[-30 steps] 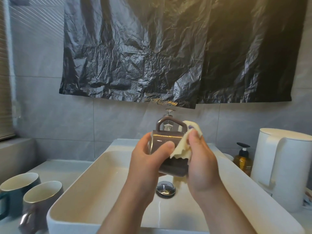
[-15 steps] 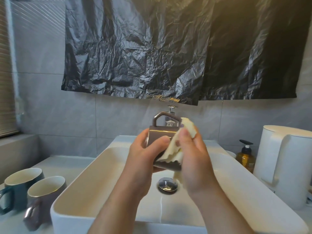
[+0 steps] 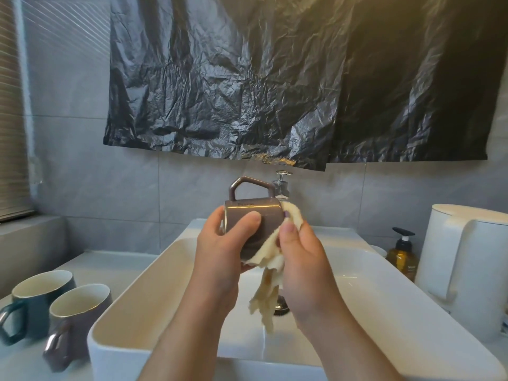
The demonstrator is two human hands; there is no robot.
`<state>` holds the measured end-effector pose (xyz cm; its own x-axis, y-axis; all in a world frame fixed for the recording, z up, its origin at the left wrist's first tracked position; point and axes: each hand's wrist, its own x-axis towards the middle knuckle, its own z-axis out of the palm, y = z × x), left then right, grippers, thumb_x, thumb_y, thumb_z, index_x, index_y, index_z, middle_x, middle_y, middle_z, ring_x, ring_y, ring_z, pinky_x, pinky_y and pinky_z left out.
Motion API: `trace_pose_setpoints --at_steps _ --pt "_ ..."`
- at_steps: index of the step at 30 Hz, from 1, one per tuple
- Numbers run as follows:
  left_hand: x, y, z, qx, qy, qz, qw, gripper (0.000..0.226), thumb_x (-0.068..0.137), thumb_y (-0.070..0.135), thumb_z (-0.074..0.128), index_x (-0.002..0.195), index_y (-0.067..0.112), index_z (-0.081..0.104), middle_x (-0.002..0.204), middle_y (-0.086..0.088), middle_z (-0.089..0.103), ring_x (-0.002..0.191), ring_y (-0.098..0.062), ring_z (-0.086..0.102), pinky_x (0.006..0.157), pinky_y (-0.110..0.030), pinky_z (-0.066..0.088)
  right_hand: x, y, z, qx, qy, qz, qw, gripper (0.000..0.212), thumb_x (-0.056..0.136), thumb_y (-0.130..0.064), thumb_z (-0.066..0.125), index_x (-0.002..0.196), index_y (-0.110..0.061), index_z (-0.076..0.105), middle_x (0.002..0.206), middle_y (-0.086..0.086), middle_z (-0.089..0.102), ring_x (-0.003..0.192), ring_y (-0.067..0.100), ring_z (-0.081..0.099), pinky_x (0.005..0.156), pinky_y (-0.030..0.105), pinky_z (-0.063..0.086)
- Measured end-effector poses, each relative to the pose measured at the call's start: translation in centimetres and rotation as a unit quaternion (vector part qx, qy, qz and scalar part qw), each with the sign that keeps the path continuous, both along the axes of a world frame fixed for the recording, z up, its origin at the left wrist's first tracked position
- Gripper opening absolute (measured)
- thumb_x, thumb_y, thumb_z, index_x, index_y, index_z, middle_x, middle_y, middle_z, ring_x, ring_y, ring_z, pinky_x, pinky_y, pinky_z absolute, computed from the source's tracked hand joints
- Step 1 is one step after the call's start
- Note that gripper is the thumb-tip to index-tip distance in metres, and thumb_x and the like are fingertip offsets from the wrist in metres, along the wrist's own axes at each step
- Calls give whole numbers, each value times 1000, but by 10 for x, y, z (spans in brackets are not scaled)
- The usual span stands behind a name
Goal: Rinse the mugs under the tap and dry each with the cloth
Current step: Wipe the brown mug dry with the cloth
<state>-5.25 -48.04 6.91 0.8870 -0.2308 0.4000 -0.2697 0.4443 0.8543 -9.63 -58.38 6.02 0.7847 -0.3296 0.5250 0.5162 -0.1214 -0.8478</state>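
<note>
A grey-brown mug [image 3: 254,214] lies on its side above the white sink [image 3: 154,287], handle up. My left hand [image 3: 222,251] grips its rim end, thumb across the side. My right hand [image 3: 299,251] pinches a pale yellow cloth [image 3: 268,287] against the mug's base end; the cloth's loose end hangs down over the drain. The chrome tap [image 3: 281,187] stands just behind the mug, with no water seen running. Two more mugs stand upright on the counter at the left: a dark teal mug [image 3: 35,303] and a grey-brown mug [image 3: 74,323].
A white electric kettle [image 3: 467,270] stands on the right counter, with an amber soap pump bottle [image 3: 402,254] beside it. Black plastic sheeting [image 3: 275,78] hangs on the tiled wall above the tap. A window blind is at the far left.
The mug has turned in my hands so more of its side and handle show. The cloth has slid lower along the base end and now hangs further down.
</note>
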Motion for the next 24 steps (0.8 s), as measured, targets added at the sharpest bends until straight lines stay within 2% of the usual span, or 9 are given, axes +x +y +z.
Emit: trace_pose_setpoints --at_steps 2,4,6,8,11,13,15,20,24 --pt "-2 0 2 35 -25 -18 999 41 71 25 69 109 11 68 89 -8 75 72 -19 71 53 -29 56 -3 -6 6 17 -15 18 1000 33 107 -25 39 135 -31 55 113 -9 72 99 5 69 83 26 55" --pt "-4 2 4 98 -56 -54 992 34 68 22 71 102 23 72 89 -4 76 74 -17 71 59 -32 59 -5 -19 13 50 -33 25 998 26 106 -22 41 122 -26 61 95 -16 75 87 -1 70 74 18 55" --pt "-5 5 5 176 -79 -96 977 41 64 24 75 103 32 73 94 7 78 79 -11 72 67 -30 57 -8 -34 17 39 -46 27 998 19 102 -27 52 111 -22 68 94 -10 77 93 8 70 81 23 55" --pt "-4 10 5 237 -90 -121 960 51 59 25 79 108 36 70 102 16 78 90 -5 74 79 -25 58 -13 -45 19 -35 -44 35 998 25 90 -38 56 101 -26 75 93 -4 77 90 12 70 81 25 55" --pt "-2 14 6 275 -105 -136 946 75 56 32 83 129 31 65 117 6 76 106 -13 73 96 -33 57 -17 -50 20 -209 -37 -28 977 19 85 -44 56 97 -39 70 85 -11 74 77 5 65 71 22 51" --pt "-2 12 7 261 -79 -82 959 95 44 44 85 135 32 58 120 2 73 98 -14 75 83 -33 59 -14 -48 20 -222 -56 -97 969 18 86 -46 54 91 -36 68 81 -16 71 72 1 61 67 21 48" --pt "-2 5 5 208 -38 -23 977 95 36 52 84 126 31 59 113 -3 72 90 -15 75 71 -30 56 -11 -46 18 -181 -84 -168 965 17 91 -43 55 84 -30 65 78 -15 68 69 -3 58 62 14 44" --pt "-6 -9 -1 115 -14 -100 988 40 70 36 79 103 13 77 107 -16 78 93 -26 75 83 -38 60 -7 -42 13 -81 -58 -245 964 26 102 -34 51 86 -17 63 76 -4 65 66 -1 57 54 12 42" --pt "0 -7 -3 88 7 -53 995 39 67 31 78 99 10 77 98 -15 79 83 -24 75 70 -32 60 -3 -42 11 -98 3 -191 977 22 104 -31 46 95 -21 63 79 -7 66 68 -1 60 59 15 45"
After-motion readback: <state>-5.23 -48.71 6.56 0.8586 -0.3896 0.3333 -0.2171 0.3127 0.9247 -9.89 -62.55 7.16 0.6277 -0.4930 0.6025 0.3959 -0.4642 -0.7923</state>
